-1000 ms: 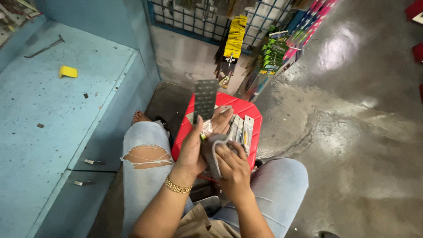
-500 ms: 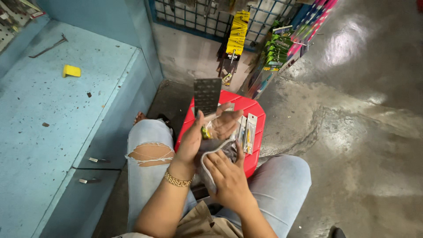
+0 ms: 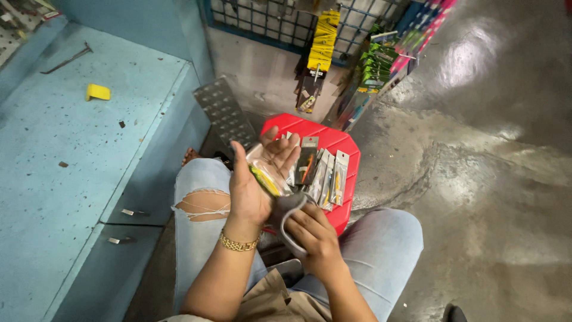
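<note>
Two bare hands work over the lap, seen from the head camera. Nearest, the right hand (image 3: 319, 235) has its grip closed on a grey cloth (image 3: 288, 214), fingers curled round a fold that loops up beside the other palm. Just above and left, the left hand (image 3: 256, 179) is open, palm up, fingers spread wide; a small clear packet (image 3: 268, 179) with something yellow-green inside lies across the palm, held loosely, not pinched. A gold bracelet (image 3: 238, 242) sits on the left wrist. Both forearms rest between knees in light ripped jeans (image 3: 199, 203); the tear shows on the left knee. Right past the hands, a red plastic stool (image 3: 333, 140) stands on the floor, carrying a fan of similar narrow packets (image 3: 325, 176), overlapping, touching each other; whether the left fingertips touch them I cannot tell. A perforated metal plate (image 3: 226, 113) leans tilted just left of the stool, against the blue cabinet side. To the left runs a blue bench (image 3: 71, 167), with a small yellow block (image 3: 98, 92) on top, well apart from the hands, and a thin metal rod (image 3: 65, 59) further back. Farthest, a blue wire rack (image 3: 250, 21) holds hanging packs, one yellow bunch (image 3: 322, 42) and green ones (image 3: 375, 71) beside it. Wet-looking grey concrete floor (image 3: 494, 179) fills the right side.
</note>
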